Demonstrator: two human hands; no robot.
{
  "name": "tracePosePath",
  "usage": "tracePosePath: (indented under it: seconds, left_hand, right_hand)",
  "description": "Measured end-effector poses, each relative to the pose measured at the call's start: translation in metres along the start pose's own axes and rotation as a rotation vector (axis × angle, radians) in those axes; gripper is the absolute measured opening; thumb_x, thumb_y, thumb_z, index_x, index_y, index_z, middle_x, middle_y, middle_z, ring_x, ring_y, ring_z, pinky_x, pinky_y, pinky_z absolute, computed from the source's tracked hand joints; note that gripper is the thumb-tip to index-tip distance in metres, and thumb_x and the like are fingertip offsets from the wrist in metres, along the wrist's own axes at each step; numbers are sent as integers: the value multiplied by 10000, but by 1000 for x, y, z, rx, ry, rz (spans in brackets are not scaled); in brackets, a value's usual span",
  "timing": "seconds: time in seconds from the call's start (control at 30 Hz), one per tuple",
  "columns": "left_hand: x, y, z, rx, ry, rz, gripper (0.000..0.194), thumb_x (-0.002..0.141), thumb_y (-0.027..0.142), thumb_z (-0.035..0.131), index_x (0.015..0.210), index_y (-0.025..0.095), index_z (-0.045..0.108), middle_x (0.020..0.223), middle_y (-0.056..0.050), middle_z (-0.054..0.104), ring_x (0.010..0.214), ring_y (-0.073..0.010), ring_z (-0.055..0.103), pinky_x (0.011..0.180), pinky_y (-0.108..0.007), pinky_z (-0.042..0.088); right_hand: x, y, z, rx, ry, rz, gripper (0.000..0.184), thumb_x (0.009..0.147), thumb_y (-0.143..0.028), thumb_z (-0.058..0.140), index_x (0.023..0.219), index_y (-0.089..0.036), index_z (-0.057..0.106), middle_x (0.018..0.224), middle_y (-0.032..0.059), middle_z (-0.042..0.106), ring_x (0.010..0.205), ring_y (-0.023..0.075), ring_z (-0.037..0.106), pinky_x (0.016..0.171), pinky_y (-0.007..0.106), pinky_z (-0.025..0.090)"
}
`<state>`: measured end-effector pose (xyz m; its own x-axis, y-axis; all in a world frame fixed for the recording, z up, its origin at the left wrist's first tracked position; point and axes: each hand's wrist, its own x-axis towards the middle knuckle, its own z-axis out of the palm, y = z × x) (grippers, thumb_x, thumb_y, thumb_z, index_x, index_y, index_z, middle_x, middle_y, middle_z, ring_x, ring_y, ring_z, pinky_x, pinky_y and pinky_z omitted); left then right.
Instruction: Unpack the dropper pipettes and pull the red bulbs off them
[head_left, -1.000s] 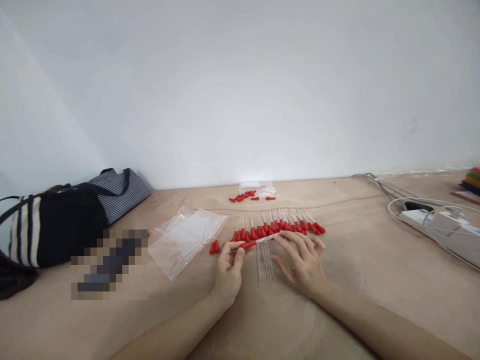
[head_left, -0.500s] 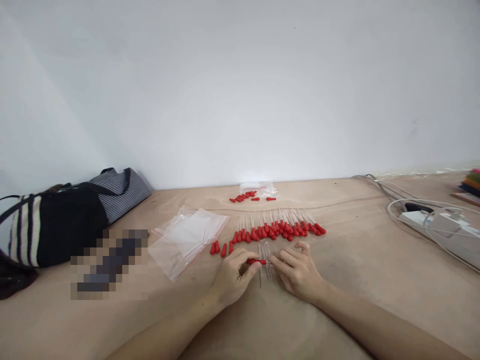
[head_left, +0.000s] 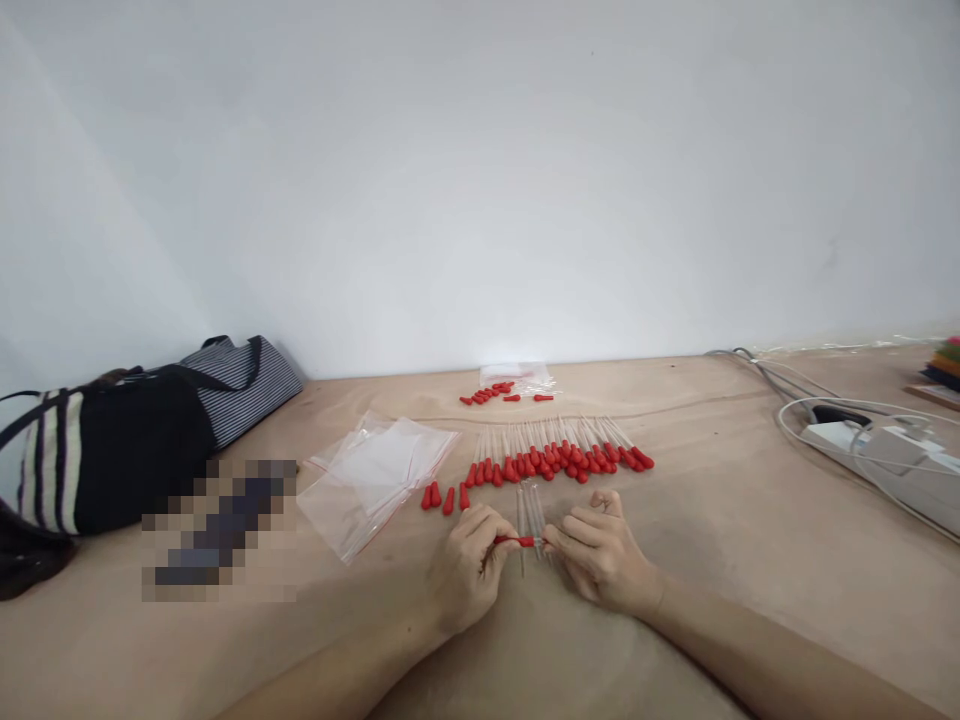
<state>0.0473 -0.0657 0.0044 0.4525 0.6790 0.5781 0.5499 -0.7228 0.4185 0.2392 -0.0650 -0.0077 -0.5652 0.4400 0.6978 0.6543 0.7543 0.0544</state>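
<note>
My left hand [head_left: 472, 560] is closed, pinching a red rubber dropper bulb [head_left: 527, 541] between thumb and fingers. Facing it, my right hand [head_left: 600, 555] is closed on a clear glass dropper tube, whose end meets the open neck of the bulb; most of the tube is hidden by the fingers. Beneath and just beyond the hands lie several bare glass tubes [head_left: 530, 505]. Past them runs a row of droppers [head_left: 559, 458] with red bulbs fitted, their thin tips pointing to the wall. Several loose red bulbs [head_left: 448, 500] lie beyond my left hand.
Clear zip bags [head_left: 382, 470] lie flat on the wooden table [head_left: 720, 480] at left. More bulbs [head_left: 487, 392] and a small bag [head_left: 514, 373] sit near the wall. A black bag [head_left: 142, 450] is far left; a white power strip [head_left: 885, 465] with cables is at right.
Both hands have come down and nearer to me with the bulb and tube. The tube's visible stretch between my hands has shortened. Two loose bulbs by my left hand are now uncovered.
</note>
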Motion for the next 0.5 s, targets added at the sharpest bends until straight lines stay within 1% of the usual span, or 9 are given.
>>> tracePosePath:
  seconds: [0.07,0.17,0.23,0.3,0.37,0.43,0.5]
  left_hand:
    - [0,0,0,4,5,8,180,856,216,422,703,172,505,668,-27,558,640,-149,501,633,-277,379]
    - [-3,-6,-2,14,14,-5,185,859,220,412,704,174,504,671,-22,556,648,-148,509,641,-279,380]
    - [-6,-14,-8,28,68,-73,186,863,221,397,715,175,500,677,-20,547,657,-147,515,638,-272,394]
    - [-10,-23,-15,57,127,-159,172,862,226,398,737,178,507,699,-21,547,679,-148,523,633,-265,413]
    - [-14,-31,-21,89,146,-199,138,849,245,431,772,185,529,740,-21,560,719,-153,536,650,-267,433]
    - [-15,-37,-26,116,156,-212,119,835,260,458,821,194,556,791,-24,573,769,-159,549,684,-278,452]
    - [-16,-41,-31,155,201,-226,144,829,261,454,861,195,578,832,-31,575,800,-162,561,702,-285,470]
  right_hand:
    - [0,-1,0,13,-1,2,265,853,-165,341,758,-155,588,537,-22,478,536,95,401,656,312,204]
    - [-3,4,1,39,57,-3,252,849,-170,355,741,-156,583,524,-30,458,524,91,385,640,305,205]
    - [-8,11,0,48,109,18,221,838,-157,378,755,-154,583,528,-31,460,517,88,375,641,302,214]
    - [-13,19,0,45,129,79,193,832,-144,398,802,-153,588,553,-26,482,519,88,374,648,299,231]
    - [-16,25,2,41,106,159,201,835,-138,393,873,-148,590,595,-8,513,541,98,396,648,293,252]
    - [-18,26,6,46,48,237,257,836,-124,362,987,-131,570,657,22,549,593,121,440,640,288,276]
    - [-18,24,9,60,-9,307,323,831,-112,334,1091,-113,526,734,55,578,656,144,480,634,284,300]
